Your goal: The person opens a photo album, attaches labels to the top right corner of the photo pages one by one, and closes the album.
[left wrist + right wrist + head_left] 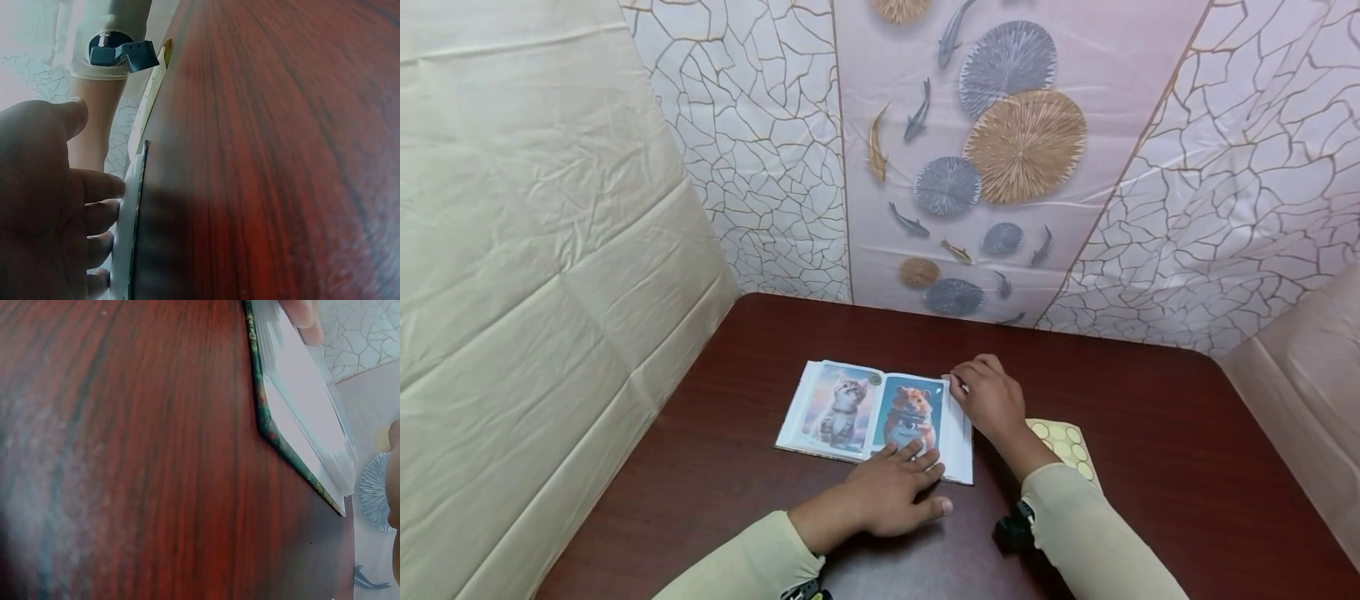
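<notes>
An open photo album [958,442] lies on the table, with a kitten picture [842,408] on its left page and a hamster picture [910,412] on its right. My left hand [891,492] rests with spread, straight fingers on the lower part of the right page. At that page's upper outer corner, my right hand [992,396] has curled fingers and pinches the page edge; the fingertips are partly hidden. In the right wrist view, the album's patterned cover edge [265,419] and stacked white pages [306,394] show side-on.
A pale yellow sheet of round stickers [1067,446] lies partly under my right forearm. Dark reddish wood forms the table [1187,467]. Patterned cloth [775,167] hangs behind it, and cream cloth [550,250] hangs at the left.
</notes>
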`<state>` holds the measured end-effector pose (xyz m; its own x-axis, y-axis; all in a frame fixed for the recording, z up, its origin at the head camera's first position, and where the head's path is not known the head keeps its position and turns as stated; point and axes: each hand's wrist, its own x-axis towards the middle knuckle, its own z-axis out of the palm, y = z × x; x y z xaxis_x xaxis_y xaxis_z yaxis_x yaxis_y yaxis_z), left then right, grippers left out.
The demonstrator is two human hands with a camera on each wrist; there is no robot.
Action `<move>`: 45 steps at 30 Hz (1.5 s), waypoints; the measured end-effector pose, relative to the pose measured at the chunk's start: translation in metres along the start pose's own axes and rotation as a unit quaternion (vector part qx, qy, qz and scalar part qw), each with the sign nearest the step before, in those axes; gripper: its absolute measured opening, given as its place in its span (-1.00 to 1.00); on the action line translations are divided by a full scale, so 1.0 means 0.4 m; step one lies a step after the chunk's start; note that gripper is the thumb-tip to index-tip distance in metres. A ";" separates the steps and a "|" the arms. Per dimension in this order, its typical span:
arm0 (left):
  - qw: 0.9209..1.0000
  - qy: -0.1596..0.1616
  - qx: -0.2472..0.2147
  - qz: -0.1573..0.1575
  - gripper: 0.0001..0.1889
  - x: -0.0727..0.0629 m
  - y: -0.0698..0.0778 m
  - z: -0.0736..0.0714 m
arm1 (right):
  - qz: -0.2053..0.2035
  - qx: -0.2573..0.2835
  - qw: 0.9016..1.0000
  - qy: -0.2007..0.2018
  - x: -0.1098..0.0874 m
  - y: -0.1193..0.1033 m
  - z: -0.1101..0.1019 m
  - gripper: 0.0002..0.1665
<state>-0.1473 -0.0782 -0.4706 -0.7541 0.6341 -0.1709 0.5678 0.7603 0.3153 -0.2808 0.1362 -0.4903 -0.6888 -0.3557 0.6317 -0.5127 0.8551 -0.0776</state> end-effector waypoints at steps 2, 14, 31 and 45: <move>1.000 0.001 0.004 0.000 -0.20 0.001 0.001 0.001 | -0.003 0.001 1.000 0.002 0.000 0.001 0.003 -0.82; 1.000 -0.002 0.003 0.003 -0.20 0.003 -0.003 0.004 | -0.007 0.002 1.000 -0.010 0.008 0.000 0.022 -0.79; 1.000 -0.009 -0.001 0.004 -0.20 0.002 -0.004 -0.002 | 0.001 0.010 0.999 -0.048 0.003 -0.016 0.035 -0.84; 1.000 -0.006 0.002 0.003 -0.22 -0.004 0.004 -0.009 | -0.024 0.022 0.996 -0.081 -0.007 -0.021 0.039 -0.84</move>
<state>-0.1464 -0.0787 -0.4665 -0.7465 0.6403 -0.1810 0.5735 0.7571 0.3128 -0.2825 0.1242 -0.5036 -0.7346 -0.4547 0.5036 -0.5664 0.8196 -0.0862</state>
